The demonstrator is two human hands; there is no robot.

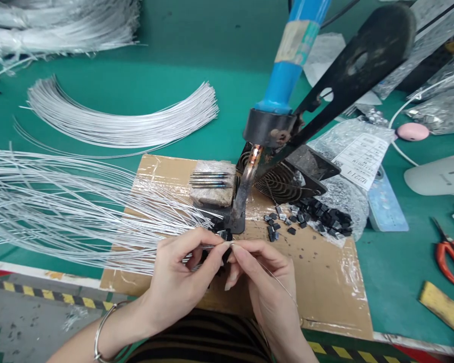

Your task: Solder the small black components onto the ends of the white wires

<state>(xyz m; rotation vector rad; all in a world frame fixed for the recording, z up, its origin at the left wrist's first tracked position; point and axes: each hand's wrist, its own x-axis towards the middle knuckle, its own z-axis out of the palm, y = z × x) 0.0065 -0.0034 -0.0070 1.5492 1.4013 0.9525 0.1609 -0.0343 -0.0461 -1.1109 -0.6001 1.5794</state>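
Strand [282,286], thin and pale, is at my right hand [268,297]: it comes out from behind the fingers and slants down and right across the palm side toward the wrist. That's its long axis, fingertips to wrist. Right hand is the nearer one.

Right thumb and index are together, clamped on the strand as far as I can see. Left hand [181,277]: thumb and index also together, tips meeting the right ones almost end to end. A speck of pale shows at the join; too small to tell whether my left pinch is on the same strand or on something else.

Key relation: join vs. iron. Soldering iron [276,91] hangs from a black bracket [344,83], angled down and left. Its tip [240,204] ends just beyond my fingertips, a touch to the right of the join. Apart in this view, no contact seen; can't read the height gap from one camera. Both pinches sit about equally near the tip.

Around it: loose white wires [79,212] fan in from the left, ends pointing at my left hand. Small black pieces [325,217] are heaped on the right side of the cardboard [333,282], beyond my right hand. A few more dark ones sit under my left fingers, mostly hidden. Fan [287,181] stands behind the tip, to the right.
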